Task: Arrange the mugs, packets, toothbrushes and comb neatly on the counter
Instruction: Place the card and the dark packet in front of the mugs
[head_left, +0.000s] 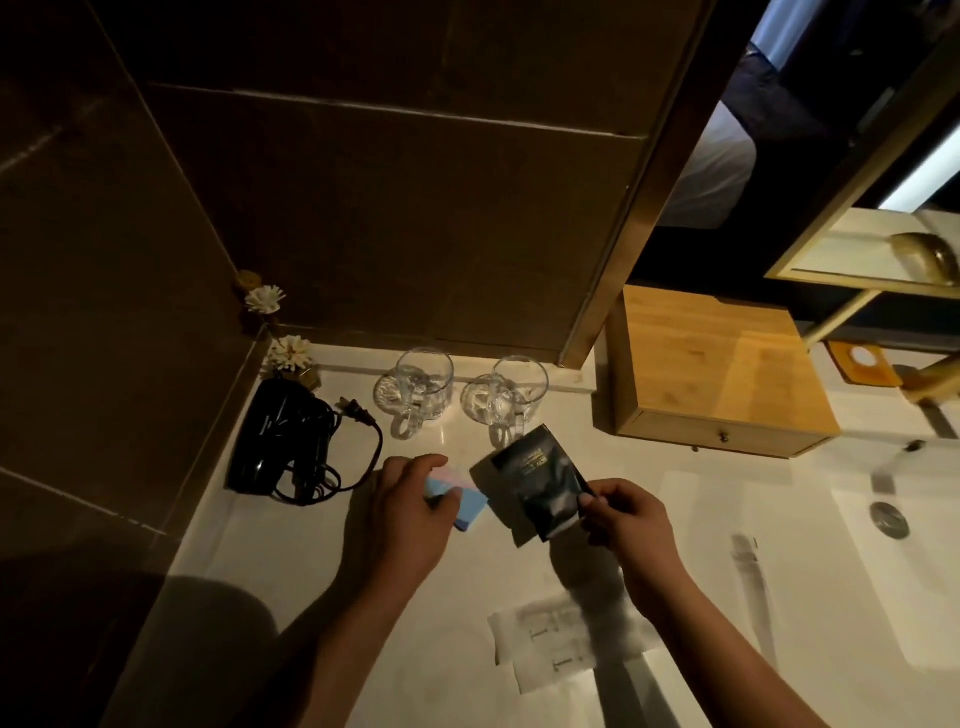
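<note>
Holding: right hand (626, 519) pinches a black packet (545, 491) by its right edge between thumb and fingertips, lifted above the counter (291, 551) and tilted, one corner pointing toward the mugs.
Second dark packet: a flat dark sheet (501, 512) shows behind and below the first; whether it is held too or lies on the counter cannot be told.
Blue and pink packets: a small fan of pastel packets (467, 501) lies on the counter just left of the black one, partly under the left hand.
Left hand: left hand (402, 512) palm down, fingers curled loosely over the pastel packets, thumb resting on the blue one; not closed round anything.
Mugs: two clear glass mugs at the back of the counter near the wall, left mug (422, 387) and right mug (514, 397), each on a glass coaster, handles turned toward the person, standing apart.
White wrapped items: pale paper-wrapped pieces (545, 642) lie near the front edge below the right forearm; contents not legible.
Long pale wrapper: a narrow blurred item (748, 577) lies right of the right arm.
Hair dryer: black hair dryer (278, 436) with coiled cord and plug at the left end of the counter.
Flowers: small white flowers (291, 353) in the back left corner.
Wooden box: drawer box (722, 374) on the counter right of the mugs.
Basin: white sink (909, 582) with drain at far right.
</note>
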